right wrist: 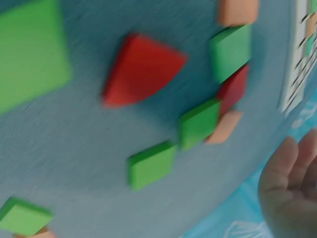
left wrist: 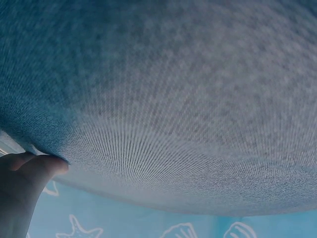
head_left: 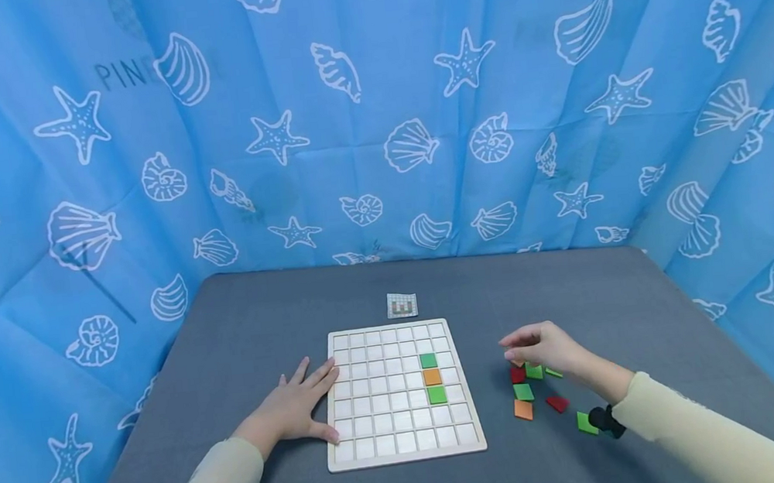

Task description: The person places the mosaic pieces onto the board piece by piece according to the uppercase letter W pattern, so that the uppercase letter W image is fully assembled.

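A pale gridded board lies flat, with a green tile, an orange tile and a second green tile in one column of its cells. My left hand rests at the board's left edge, fingers spread over the rim. To the right of the board, my right hand hovers over a group of loose tiles, fingers loosely bent. Under it lie a red tile, an orange tile and a green tile. No piece shows between the right fingers.
A small printed card lies behind the board. Nearer the right sleeve are a red quarter-round piece, an orange tile and a green tile. A blue shell-patterned curtain hangs behind the grey table.
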{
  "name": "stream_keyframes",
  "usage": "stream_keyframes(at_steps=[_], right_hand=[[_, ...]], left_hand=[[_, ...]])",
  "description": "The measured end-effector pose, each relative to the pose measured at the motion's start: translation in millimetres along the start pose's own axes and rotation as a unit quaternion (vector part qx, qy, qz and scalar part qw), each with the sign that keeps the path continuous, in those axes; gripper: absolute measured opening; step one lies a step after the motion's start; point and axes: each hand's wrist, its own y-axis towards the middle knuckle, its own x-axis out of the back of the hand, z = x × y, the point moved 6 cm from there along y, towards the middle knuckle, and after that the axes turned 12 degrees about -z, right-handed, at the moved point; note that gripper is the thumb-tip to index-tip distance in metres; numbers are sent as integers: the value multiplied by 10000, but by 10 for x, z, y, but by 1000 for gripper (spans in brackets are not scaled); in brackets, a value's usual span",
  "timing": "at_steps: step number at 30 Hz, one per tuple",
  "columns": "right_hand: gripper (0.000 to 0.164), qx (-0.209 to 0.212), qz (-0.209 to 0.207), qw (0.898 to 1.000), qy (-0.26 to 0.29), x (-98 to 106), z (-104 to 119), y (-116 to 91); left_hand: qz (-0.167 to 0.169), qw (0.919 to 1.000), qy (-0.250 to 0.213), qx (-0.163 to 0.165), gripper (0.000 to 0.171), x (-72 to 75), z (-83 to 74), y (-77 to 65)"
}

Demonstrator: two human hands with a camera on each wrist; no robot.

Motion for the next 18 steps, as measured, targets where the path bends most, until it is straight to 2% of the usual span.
stream_keyframes(at_steps=[5, 13, 18], right_hand=[[35, 483, 476, 9974, -250, 43, -129, 61], [38, 676, 1125, 9880, -816, 21, -377, 130], [36, 1063, 1246, 9797, -1154, -2, -433, 154]], left_hand=[[5, 10000, -28, 14, 110, 1, 0, -5], [-66, 10000, 11, -38, 110, 10, 1, -3], [-65, 10000, 5, -49, 110, 1, 9, 2]])
